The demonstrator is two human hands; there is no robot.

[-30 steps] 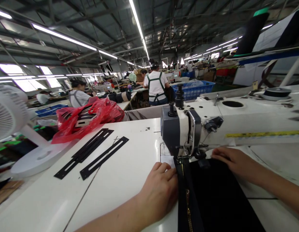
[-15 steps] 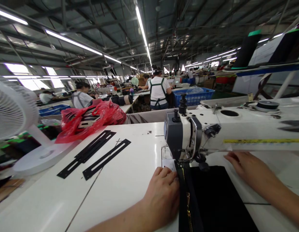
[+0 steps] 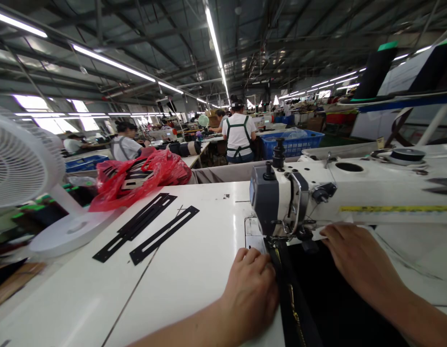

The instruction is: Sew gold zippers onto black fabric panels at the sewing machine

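Black fabric with a gold-toothed zipper point(image 3: 293, 308) lies under the presser foot of a white and grey sewing machine point(image 3: 277, 202). My left hand point(image 3: 250, 294) is curled closed at the fabric's left edge, close in front of the needle area; its fingertips are partly hidden. On the right, my right hand point(image 3: 357, 255) rests palm down over the black fabric panel point(image 3: 324, 294), fingers stretched toward the machine arm. Part of the panel is covered by that hand and forearm.
Several black slotted strips point(image 3: 164, 233) lie on the white table point(image 3: 194, 270). Behind them sits a red plastic bag point(image 3: 165, 168) of pieces, beside a white fan point(image 3: 24, 164). Thread cones point(image 3: 375, 72) stand upper right. Co-workers point(image 3: 239, 132) sit beyond, near a blue crate point(image 3: 293, 143).
My right hand has moved left from the table onto the black fabric. My left hand stays at the fabric's edge. The zipper's lower end now slants further right, and the view has shifted slightly.
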